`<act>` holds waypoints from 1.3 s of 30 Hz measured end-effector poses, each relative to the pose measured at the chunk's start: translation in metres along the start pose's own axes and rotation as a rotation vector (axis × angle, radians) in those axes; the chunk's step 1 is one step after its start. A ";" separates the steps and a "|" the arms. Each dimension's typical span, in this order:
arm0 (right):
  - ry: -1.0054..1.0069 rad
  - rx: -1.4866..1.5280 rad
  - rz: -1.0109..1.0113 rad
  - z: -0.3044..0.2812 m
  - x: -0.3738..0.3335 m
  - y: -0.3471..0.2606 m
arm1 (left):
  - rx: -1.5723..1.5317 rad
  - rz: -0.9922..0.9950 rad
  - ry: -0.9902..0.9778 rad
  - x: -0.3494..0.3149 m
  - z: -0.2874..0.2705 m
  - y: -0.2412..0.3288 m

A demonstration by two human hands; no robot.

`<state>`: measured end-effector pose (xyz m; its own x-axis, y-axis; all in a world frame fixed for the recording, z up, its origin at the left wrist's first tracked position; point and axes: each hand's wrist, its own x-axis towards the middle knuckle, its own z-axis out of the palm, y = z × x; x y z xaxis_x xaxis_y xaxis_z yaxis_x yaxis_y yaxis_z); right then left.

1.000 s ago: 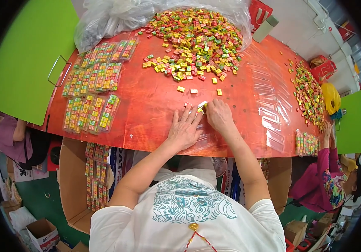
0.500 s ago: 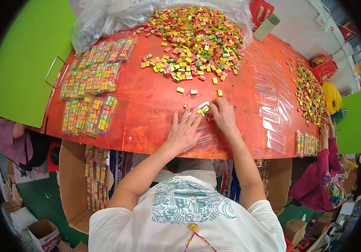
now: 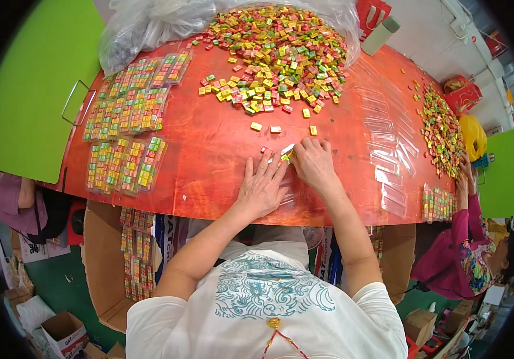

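Observation:
My left hand [image 3: 261, 186] lies flat on the red table, fingers stretched and slightly apart. A small red block [image 3: 265, 150] is at its fingertips. By its index finger is a small yellow-and-green block [image 3: 286, 157] with a shiny white patch [image 3: 288, 148] along its edge. My right hand [image 3: 314, 163] is bent closed right beside that block; its fingertips are hidden, so what they pinch cannot be made out. Between my wrists lies clear plastic [image 3: 290, 197], partly covered by my left hand. Farther off sit a yellow block [image 3: 256, 127], a pinkish block [image 3: 276, 130] and another yellow one [image 3: 313, 130].
A large heap of small wrapped blocks [image 3: 281, 54] lies at the back beside clear plastic sheeting [image 3: 155, 27]. Filled clear packs [image 3: 128, 107] stand in rows at left. Empty clear trays [image 3: 388, 161] lie at right. A co-worker's hands [image 3: 465, 179] are near another heap [image 3: 439, 131].
My right hand has shifted left and its fingers have curled in over the yellow block beside my left hand. The shiny white patch has tilted. My left hand stays in place.

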<state>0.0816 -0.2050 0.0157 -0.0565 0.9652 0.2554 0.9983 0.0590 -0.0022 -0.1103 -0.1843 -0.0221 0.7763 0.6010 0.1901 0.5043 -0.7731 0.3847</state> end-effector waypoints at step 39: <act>0.141 0.465 0.277 0.015 -0.032 0.035 | -0.005 0.029 0.032 0.000 -0.002 0.000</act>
<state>0.1179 -0.2297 -0.0067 0.2411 0.9193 0.3112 0.8611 -0.0547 -0.5054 -0.1107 -0.1839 -0.0202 0.7780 0.5848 0.2296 0.4803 -0.7892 0.3828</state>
